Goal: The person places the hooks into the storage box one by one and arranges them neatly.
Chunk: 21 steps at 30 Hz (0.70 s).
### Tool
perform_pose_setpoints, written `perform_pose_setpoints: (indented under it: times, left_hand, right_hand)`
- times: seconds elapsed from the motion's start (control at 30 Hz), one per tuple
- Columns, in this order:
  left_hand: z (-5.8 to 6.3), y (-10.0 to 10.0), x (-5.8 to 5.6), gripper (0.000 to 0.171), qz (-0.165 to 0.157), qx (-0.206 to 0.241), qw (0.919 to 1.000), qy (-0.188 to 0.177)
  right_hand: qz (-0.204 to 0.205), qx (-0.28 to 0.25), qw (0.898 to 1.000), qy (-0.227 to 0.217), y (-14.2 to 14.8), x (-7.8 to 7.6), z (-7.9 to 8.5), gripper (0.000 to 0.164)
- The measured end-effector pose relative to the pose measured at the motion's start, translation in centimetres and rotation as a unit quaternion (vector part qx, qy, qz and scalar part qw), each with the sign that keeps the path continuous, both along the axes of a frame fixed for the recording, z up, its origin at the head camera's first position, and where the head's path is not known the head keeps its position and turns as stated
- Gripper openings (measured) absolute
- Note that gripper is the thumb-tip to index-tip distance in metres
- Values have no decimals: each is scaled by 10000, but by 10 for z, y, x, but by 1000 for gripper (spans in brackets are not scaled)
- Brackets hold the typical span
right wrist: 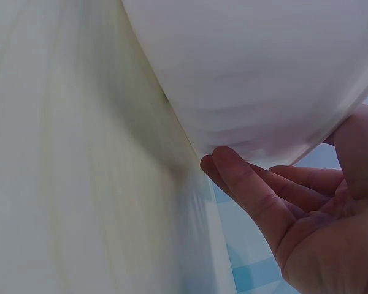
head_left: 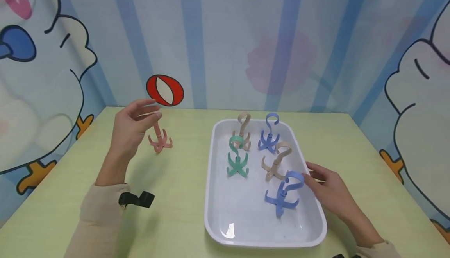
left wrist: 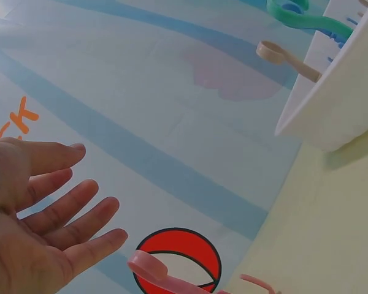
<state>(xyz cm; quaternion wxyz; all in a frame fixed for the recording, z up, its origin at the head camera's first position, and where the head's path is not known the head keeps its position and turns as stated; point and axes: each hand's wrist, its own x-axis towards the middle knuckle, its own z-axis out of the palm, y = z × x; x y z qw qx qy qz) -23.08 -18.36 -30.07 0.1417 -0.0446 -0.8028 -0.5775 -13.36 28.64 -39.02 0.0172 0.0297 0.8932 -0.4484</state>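
My left hand hovers at the left, its fingers loosely extended with nothing in them. Just beyond its fingertips a pink hook hanger with several upturned prongs stands on the table; the hand partly covers its top in the head view. In the left wrist view, the curved top of the pink hanger shows apart from the fingers. At the right, my right hand holds the side of a white tray, thumb at the rim and fingers along the outer wall. A blue hook hanger lies inside near that thumb.
Also in the tray are a green hanger, a beige one, another beige one at the back and a second blue one. A cartoon-printed backdrop rises behind the pale yellow table.
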Motion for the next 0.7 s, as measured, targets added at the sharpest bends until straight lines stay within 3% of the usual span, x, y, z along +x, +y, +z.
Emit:
perform_pose_setpoints:
  times: [0.7]
  left_hand:
    - [-11,-10,-8,53,45,-88,9995,-301]
  right_hand:
    - [7,123,9999,15,1,-1,-1,62]
